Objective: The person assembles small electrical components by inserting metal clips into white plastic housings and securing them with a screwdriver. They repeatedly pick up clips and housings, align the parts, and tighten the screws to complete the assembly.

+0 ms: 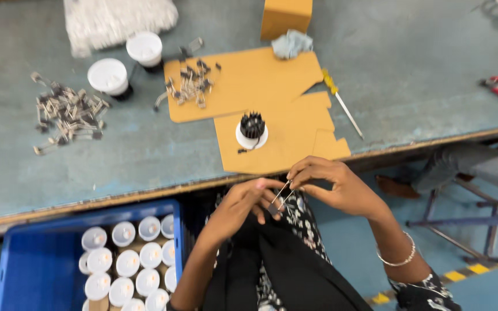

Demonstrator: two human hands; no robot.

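Our left hand [240, 204] and right hand [332, 184] meet below the surface [145, 150] edge, fingers of both pinched on a thin wire spring clip [282, 194].

— Where do the hands sit?
— Left hand [243, 204] and right hand [332, 187] meet on a wire clip [281, 193], before the table [422, 86] edge.
— And around them?
— Crate [36, 259] of cups [127, 262] to the left; cardboard sheet [260, 86] on the table behind.
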